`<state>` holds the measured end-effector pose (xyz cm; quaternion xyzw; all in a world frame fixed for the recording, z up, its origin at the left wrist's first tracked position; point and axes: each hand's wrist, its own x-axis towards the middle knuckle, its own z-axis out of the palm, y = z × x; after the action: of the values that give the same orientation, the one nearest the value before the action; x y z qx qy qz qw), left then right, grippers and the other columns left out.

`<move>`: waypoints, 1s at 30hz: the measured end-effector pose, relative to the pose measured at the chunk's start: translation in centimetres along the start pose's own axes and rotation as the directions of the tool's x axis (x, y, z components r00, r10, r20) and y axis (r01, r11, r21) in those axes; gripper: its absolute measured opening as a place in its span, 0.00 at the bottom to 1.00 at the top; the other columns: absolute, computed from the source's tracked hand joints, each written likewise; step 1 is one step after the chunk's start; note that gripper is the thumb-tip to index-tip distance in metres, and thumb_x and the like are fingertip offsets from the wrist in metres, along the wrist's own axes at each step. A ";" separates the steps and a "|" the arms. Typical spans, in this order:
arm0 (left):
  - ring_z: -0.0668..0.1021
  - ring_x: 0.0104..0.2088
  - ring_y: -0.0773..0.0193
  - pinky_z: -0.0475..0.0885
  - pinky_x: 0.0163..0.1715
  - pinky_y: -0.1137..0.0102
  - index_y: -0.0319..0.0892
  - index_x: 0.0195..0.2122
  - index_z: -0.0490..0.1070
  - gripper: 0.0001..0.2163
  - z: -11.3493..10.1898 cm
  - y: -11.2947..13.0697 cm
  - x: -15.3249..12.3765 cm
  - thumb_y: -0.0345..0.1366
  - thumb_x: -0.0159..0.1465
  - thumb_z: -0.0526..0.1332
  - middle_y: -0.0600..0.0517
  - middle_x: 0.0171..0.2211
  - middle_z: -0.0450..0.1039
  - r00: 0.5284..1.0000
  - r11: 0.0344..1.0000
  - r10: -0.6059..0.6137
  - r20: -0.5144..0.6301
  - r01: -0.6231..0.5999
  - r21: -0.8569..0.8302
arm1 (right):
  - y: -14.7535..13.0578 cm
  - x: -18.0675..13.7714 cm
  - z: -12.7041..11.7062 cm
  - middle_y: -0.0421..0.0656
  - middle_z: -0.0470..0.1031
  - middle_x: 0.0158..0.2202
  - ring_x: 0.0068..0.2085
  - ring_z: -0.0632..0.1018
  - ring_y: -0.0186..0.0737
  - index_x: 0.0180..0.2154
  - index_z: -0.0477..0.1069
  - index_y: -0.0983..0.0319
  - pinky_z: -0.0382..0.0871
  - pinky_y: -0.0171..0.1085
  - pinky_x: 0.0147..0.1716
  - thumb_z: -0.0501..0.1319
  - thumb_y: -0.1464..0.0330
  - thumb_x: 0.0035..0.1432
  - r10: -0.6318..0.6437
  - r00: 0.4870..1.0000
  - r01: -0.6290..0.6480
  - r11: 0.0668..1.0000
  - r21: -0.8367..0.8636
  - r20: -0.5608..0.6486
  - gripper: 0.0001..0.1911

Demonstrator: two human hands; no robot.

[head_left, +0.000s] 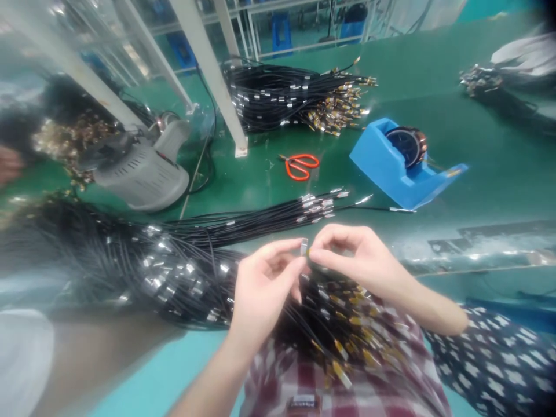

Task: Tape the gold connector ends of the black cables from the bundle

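Note:
In the head view, my left hand (263, 281) pinches a small silvery cable connector (304, 245) between thumb and fingers. My right hand (358, 252) meets it from the other side, thumb and forefinger closed at a tiny yellowish bit by the connector; what exactly they grip is too small to tell. Under both hands a thick bundle of black cables (195, 284) runs across the lap, its near ends tipped with yellow and metal (356, 321). Just beyond my fingers, a smaller row of black cables (260, 217) lies with silvery connectors pointing right.
Red-handled scissors (299, 166) lie on the green table (438, 121). Right of them stands a blue tape dispenser (386, 168). Another cable pile (282, 95) rests behind a white post (212, 69). A grey device (143, 168) stands left. Parts of other people show at the left edge.

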<state>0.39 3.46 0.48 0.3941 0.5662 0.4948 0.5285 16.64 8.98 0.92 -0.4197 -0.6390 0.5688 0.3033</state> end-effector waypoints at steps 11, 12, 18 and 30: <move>0.74 0.15 0.71 0.72 0.18 0.75 0.37 0.41 0.78 0.10 0.1 0.3 -0.2 0.30 0.57 0.68 0.53 0.23 0.78 0.999 1.000 0.009 -0.032 -0.009 -0.009 | -0.2 0.4 0.3 0.40 0.75 0.24 0.28 0.70 0.36 0.27 0.73 0.63 0.60 0.36 0.30 0.64 0.68 0.55 -0.023 1.000 0.023 1.000 -0.010 0.009 0.07; 0.74 0.15 0.71 0.72 0.18 0.75 0.37 0.41 0.78 0.10 0.2 0.4 -0.2 0.30 0.57 0.68 0.53 0.23 0.78 0.999 1.000 0.008 -0.031 -0.009 -0.013 | -0.2 0.4 0.3 0.40 0.75 0.24 0.28 0.70 0.35 0.27 0.73 0.63 0.61 0.36 0.30 0.64 0.68 0.55 -0.020 1.000 0.020 1.000 -0.007 0.010 0.07; 0.74 0.15 0.72 0.72 0.18 0.77 0.38 0.41 0.78 0.09 0.1 0.3 -0.5 0.29 0.58 0.67 0.54 0.24 0.78 1.000 1.000 0.011 -0.014 -0.011 -0.004 | -0.3 0.3 0.5 0.40 0.75 0.24 0.28 0.70 0.35 0.26 0.73 0.63 0.61 0.36 0.30 0.63 0.69 0.55 0.006 1.000 -0.006 1.000 0.014 0.012 0.06; 0.72 0.19 0.70 0.71 0.16 0.75 0.39 0.39 0.76 0.05 -0.3 -0.3 0.0 0.33 0.63 0.64 0.54 0.23 0.75 0.998 0.994 0.019 0.064 -0.012 -0.112 | -0.3 0.0 0.8 0.40 0.76 0.24 0.29 0.72 0.36 0.26 0.71 0.63 0.64 0.36 0.32 0.62 0.69 0.57 -0.013 1.000 0.012 0.997 0.074 0.013 0.08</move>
<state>0.14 3.35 0.13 0.3844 0.5172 0.5165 0.5639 15.90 8.61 1.11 -0.4006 -0.6220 0.5929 0.3180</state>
